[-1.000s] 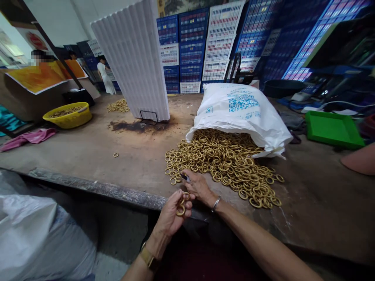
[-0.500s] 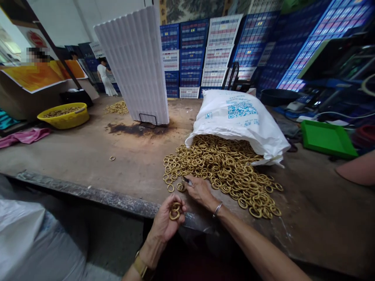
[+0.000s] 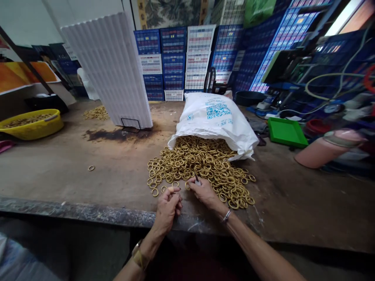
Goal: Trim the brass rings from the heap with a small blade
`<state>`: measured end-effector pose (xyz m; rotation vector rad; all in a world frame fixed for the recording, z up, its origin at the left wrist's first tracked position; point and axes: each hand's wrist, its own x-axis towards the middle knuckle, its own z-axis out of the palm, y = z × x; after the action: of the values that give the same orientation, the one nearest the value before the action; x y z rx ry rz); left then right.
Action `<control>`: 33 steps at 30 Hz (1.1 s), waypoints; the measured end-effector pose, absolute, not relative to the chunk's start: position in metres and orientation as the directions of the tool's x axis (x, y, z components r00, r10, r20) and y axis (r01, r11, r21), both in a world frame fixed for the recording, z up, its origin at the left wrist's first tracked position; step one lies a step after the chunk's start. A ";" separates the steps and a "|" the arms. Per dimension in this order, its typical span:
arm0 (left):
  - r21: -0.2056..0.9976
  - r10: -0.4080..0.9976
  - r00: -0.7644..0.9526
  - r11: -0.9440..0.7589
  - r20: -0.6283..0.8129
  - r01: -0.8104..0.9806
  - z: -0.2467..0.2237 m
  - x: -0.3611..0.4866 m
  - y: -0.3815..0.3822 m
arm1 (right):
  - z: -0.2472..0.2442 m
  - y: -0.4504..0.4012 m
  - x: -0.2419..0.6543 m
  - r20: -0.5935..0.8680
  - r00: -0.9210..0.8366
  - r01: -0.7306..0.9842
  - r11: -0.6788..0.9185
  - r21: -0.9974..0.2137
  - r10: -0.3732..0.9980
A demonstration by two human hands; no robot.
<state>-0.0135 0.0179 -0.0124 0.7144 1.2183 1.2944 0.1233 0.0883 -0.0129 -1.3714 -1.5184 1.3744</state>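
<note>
A heap of brass-coloured metal rings [image 3: 202, 164] spills onto the table from the mouth of a white woven sack [image 3: 213, 117]. At the heap's near edge, my right hand [image 3: 206, 193] pinches a small tool with a dark tip and pale body [image 3: 197, 181]; its exact kind is unclear. Its fingertips are at a single ring [image 3: 187, 186]. My left hand [image 3: 167, 207] is just left of it, back upward and fingers curled. Its palm is hidden, so whatever it holds does not show. Several loose rings lie just beyond its fingers.
One ring [image 3: 91, 168] lies apart on the left. A yellow basin [image 3: 35, 127] of rings, a smaller ring pile [image 3: 96, 113] and a white corrugated panel [image 3: 111, 74] stand beyond. On the right are a green tray [image 3: 287, 131] and a pink bottle [image 3: 325, 148]. Stacked crates [image 3: 172, 62] line the back.
My left hand has turned over and moved forward onto the table; the rings seen in its palm are out of sight. My right hand stays by the heap with the tool. The view has swung right.
</note>
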 end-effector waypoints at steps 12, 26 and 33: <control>0.988 0.996 0.051 -0.078 0.072 0.130 -0.004 -0.002 0.026 | -0.014 0.068 0.135 -0.362 -0.361 0.016 -0.382 -0.924 0.860; 0.969 0.989 0.102 -0.127 0.108 0.210 -0.001 -0.003 0.017 | -0.002 0.053 0.137 -0.401 -0.444 -0.122 -0.497 -0.859 0.801; 0.883 0.987 0.003 -0.144 0.159 0.447 0.000 -0.003 0.009 | -0.001 0.043 0.137 -0.170 -0.269 0.109 -0.146 -0.983 0.948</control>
<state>-0.0033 0.0094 0.0004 1.6544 1.4933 1.0966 0.1366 0.0432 -0.0014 -1.2491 -1.4038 1.4975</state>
